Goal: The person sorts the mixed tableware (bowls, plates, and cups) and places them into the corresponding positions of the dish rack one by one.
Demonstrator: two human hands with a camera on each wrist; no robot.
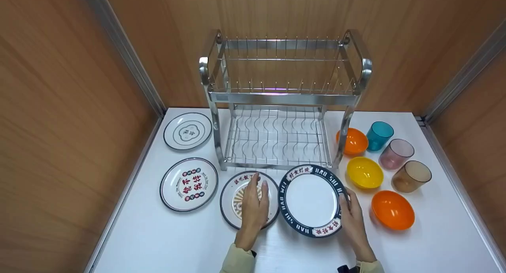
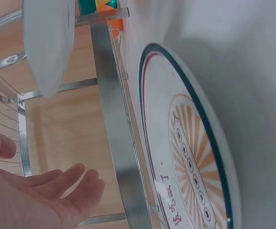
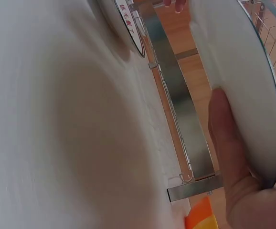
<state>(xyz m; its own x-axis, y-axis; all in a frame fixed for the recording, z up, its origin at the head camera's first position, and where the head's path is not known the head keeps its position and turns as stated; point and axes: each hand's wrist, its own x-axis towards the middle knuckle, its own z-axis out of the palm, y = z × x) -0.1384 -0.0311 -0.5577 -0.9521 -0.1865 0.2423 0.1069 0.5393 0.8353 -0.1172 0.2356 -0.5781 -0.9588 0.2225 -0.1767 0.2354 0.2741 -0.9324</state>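
A white plate with a dark blue lettered rim (image 1: 310,200) is held above the table by my right hand (image 1: 353,221), which grips its right edge. In the right wrist view, fingers lie under the plate's pale underside (image 3: 243,86). My left hand (image 1: 255,204) hovers over a plate with an orange sunburst print (image 1: 233,202), its fingers extended and holding nothing. The left wrist view shows that sunburst plate (image 2: 195,157) on the table, apart from the left hand (image 2: 52,195). Behind both hands stands a two-tier metal dish rack (image 1: 282,99).
Two plates lie at the left: one with red characters (image 1: 189,202) and one with a grey emblem (image 1: 174,134). At the right stand orange bowls (image 1: 393,209), a yellow bowl (image 1: 364,173), and teal (image 1: 380,136), pink (image 1: 396,154) and amber (image 1: 411,177) cups. Wooden panels enclose the table.
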